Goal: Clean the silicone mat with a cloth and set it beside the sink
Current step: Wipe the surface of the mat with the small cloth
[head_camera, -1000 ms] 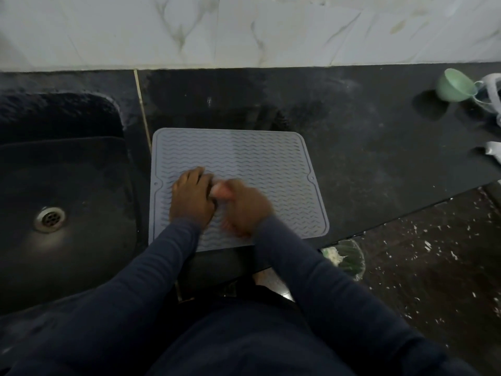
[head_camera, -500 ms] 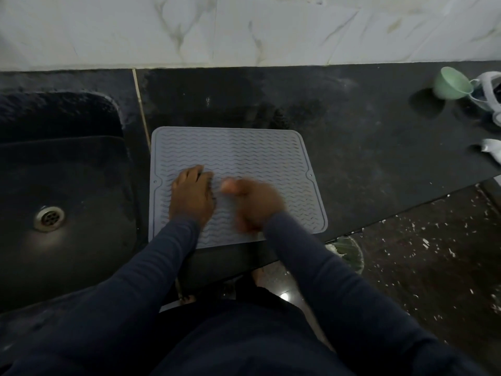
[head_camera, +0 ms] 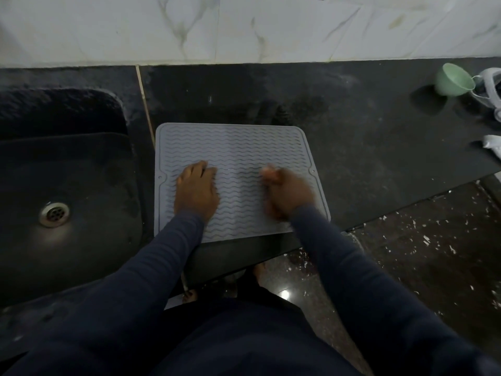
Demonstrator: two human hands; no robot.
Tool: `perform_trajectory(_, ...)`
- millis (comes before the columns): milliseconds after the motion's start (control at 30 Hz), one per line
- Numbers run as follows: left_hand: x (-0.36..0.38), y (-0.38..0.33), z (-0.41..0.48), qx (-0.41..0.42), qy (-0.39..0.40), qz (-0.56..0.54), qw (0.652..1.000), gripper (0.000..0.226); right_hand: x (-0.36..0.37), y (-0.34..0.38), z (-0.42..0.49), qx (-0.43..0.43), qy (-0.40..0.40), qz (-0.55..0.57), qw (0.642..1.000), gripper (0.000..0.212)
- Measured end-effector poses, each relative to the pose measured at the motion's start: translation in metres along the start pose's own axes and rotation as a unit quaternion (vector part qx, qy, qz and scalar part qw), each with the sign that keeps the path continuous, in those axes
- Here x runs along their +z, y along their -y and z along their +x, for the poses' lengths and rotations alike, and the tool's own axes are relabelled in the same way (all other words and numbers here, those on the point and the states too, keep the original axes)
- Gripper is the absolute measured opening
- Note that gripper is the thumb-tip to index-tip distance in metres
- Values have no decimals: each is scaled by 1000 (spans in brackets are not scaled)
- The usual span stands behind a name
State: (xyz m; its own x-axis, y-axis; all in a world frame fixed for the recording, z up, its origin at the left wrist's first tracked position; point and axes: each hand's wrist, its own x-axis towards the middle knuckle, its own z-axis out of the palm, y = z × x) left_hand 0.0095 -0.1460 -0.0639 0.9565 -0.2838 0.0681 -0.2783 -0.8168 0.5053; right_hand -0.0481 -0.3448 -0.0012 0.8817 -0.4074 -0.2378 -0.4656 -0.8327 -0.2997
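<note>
A grey silicone mat [head_camera: 233, 147] with wavy ridges lies flat on the black counter, just right of the sink [head_camera: 65, 191]. My left hand [head_camera: 196, 192] rests flat on the mat's left half, fingers straight. My right hand [head_camera: 286, 195] is blurred with motion on the mat's right half, fingers curled round a small pale cloth [head_camera: 268, 173] that shows only at the fingertips.
The black sink has a metal drain [head_camera: 54, 214]. A green cup [head_camera: 454, 80] lies tipped at the counter's far right, next to white objects [head_camera: 492, 88]. The counter's front edge runs diagonally, with speckled floor [head_camera: 433, 253] below. A marble wall stands behind.
My right hand with the cloth has slid rightward across the mat, away from my left hand. The left hand and the mat have stayed put.
</note>
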Motion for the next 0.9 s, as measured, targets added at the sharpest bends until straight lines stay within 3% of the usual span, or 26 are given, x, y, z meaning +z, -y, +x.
perform_trajectory(67, 0, 0, 0, 3, 2, 5, 1000, 43, 26, 37, -33, -87, 73, 4, 993, 40)
perform_trajectory(133, 0, 2, 0, 5, 4, 1, 1000, 44, 32, 28, -45, -118, 77, -9, 990, 35)
perform_trajectory(300, 1, 3, -2, 10, 1, -15, 1000, 41, -20, -94, -10, 108, 0, -93, 990, 33)
perform_trajectory(400, 1, 2, -1, 10, -10, -20, 1000, 39, -46, -112, 10, 200, -31, -102, 974, 41)
perform_trajectory(467, 1, 1, -2, 8, -11, -14, 1000, 39, -40, -74, 11, 146, -39, -46, 987, 43)
perform_trajectory(533, 2, 1, 0, 8, -4, -4, 1000, 40, -14, -12, -2, 27, -36, 13, 999, 34)
perform_trajectory(600, 1, 5, 0, 16, 11, 7, 1000, 45, 19, 44, -29, -103, 28, -7, 994, 27)
perform_trajectory(667, 2, 7, 1, 21, 14, 7, 1000, 45, 34, 52, -38, -156, 85, -33, 983, 33)
perform_trajectory(733, 4, 6, 1, 13, 1, -2, 1000, 41, 25, 18, -30, -120, 66, -28, 990, 37)
perform_trajectory(900, 5, 4, -2, 11, -22, -14, 1000, 37, -32, -83, 28, 106, -21, -83, 991, 34)
